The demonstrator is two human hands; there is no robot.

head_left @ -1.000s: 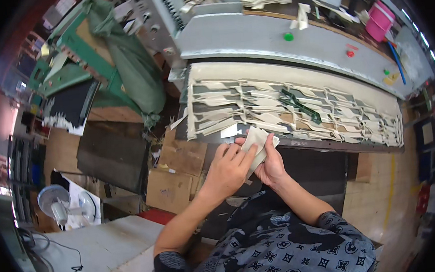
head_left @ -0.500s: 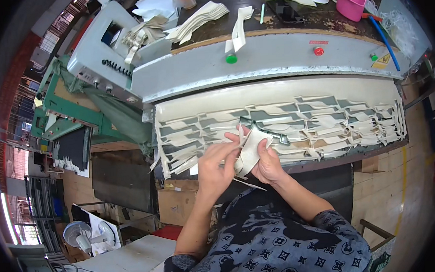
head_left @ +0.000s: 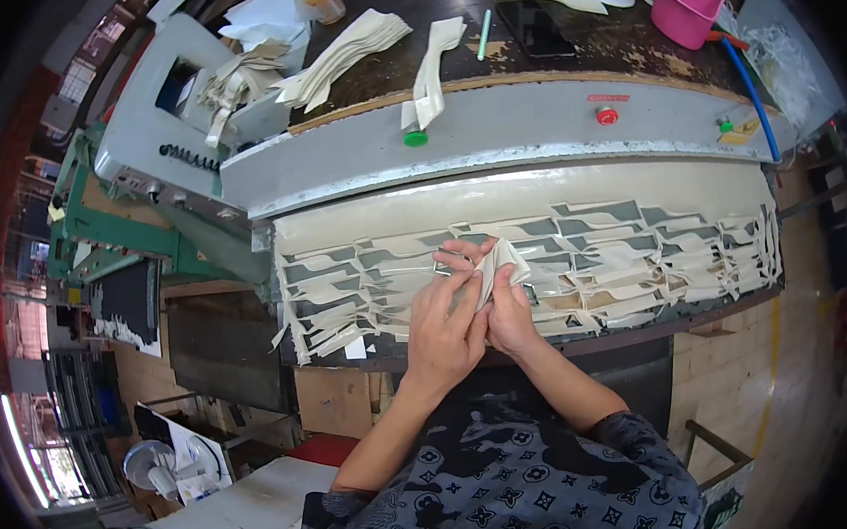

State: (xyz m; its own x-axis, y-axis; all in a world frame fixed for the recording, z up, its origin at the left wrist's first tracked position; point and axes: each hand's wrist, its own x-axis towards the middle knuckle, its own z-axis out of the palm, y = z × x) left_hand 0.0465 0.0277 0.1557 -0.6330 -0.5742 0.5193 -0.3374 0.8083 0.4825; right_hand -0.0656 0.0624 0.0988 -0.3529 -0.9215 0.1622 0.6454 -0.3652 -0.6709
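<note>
Both hands meet over the near middle of the press bed, around a small bunch of cream cut pieces [head_left: 506, 259] of sheet material, tilted and bent. My right hand [head_left: 511, 319] grips the bunch from the right, its thumb pressed on the near face. From the left, my left hand [head_left: 442, 326] closes its fingers on the bunch's edge; some fingertips are hidden behind it. Beneath the hands lies a cream sheet [head_left: 496, 184] cut into a lattice of leftover strips [head_left: 626, 242]. A dark metal cutting die [head_left: 530, 294] is mostly covered by my hands and the pieces.
Behind the bed, a grey machine beam [head_left: 502, 124] carries green and red buttons. On its dark top lie stacked cream pieces [head_left: 352, 54], a phone [head_left: 537, 30], a pale green pen [head_left: 484, 36] and a pink bucket [head_left: 689, 1]. A fan [head_left: 159, 467] stands lower left.
The held pieces have gone from a broad, flatter lie to a bunched, steeper one, with the hands closer together. The die beneath is more hidden. The whole view has shifted slightly.
</note>
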